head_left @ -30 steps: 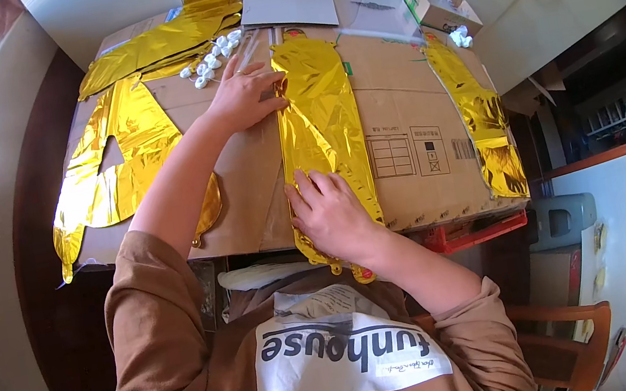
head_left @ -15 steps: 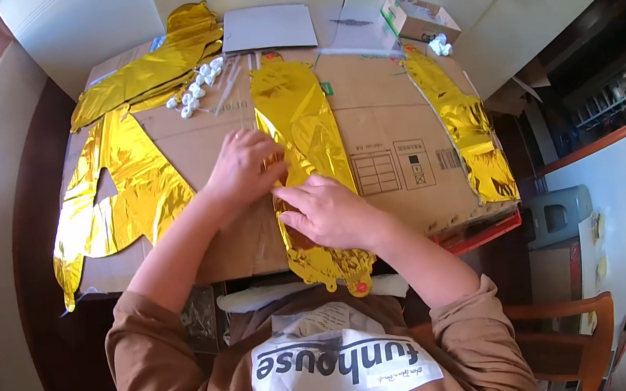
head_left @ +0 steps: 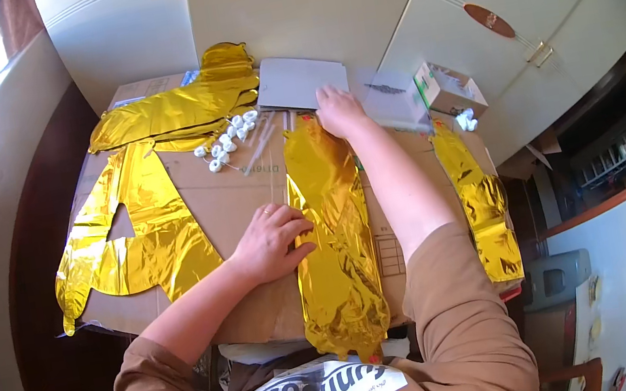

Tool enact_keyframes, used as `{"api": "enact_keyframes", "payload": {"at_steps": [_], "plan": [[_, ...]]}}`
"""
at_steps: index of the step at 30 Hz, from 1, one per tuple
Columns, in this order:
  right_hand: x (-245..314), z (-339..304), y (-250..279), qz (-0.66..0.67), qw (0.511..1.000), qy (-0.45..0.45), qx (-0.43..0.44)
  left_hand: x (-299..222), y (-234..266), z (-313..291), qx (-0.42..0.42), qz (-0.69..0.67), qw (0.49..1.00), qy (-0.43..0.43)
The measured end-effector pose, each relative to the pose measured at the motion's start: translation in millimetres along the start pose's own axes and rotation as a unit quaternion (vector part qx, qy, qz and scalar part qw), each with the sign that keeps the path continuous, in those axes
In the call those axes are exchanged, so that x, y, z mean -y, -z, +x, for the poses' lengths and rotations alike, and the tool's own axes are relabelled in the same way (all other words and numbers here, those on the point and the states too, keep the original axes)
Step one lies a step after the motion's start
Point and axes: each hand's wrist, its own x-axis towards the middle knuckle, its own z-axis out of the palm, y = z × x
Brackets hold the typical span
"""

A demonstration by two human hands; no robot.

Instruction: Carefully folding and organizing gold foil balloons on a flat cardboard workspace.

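A long, flat gold foil balloon [head_left: 330, 217] lies lengthwise in front of me, crinkled towards its near end. My left hand [head_left: 271, 243] rests at its left edge, thumb apart from the loosely bent fingers. Stretched over the balloon's far end, my right hand [head_left: 341, 112] has its fingers at the near edge of a flat grey-white board [head_left: 301, 81]. Nothing shows in its grasp, though its fingertips are small in view. To the left, a gold foil balloon shaped like the letter A [head_left: 140, 239] lies flat.
All this lies on a large cardboard box [head_left: 241, 207]. More gold foil balloons [head_left: 177, 110] are heaped at the far left. Several white rolled pieces [head_left: 227, 143] lie beside clear strips. Another gold balloon [head_left: 478, 202] lies right, near a small open box [head_left: 448, 90]. Cabinets [head_left: 301, 17] stand behind.
My right hand has left the middle of the long balloon and reached forward to the board. My left hand has stayed by the balloon's left edge, its fingers parting. The view has tilted up.
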Motion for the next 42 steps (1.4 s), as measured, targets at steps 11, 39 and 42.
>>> {"api": "enact_keyframes", "payload": {"at_steps": [11, 39, 42], "plan": [[15.6, 13.3, 23.8, -0.003, 0.988, 0.037, 0.152, 2.9, 7.7, -2.5, -0.042, -0.024, 0.999, 0.004], [207.0, -252.1, 302.8, 0.838, 0.447, -0.276, -0.145, -111.2, 86.7, -111.7, -0.203, -0.538, 0.808, 0.125], [207.4, -269.9, 324.9, 0.872, 0.358, -0.331, -0.040, -130.7, 106.4, -111.8, -0.055, -0.491, 0.839, 0.226]]}}
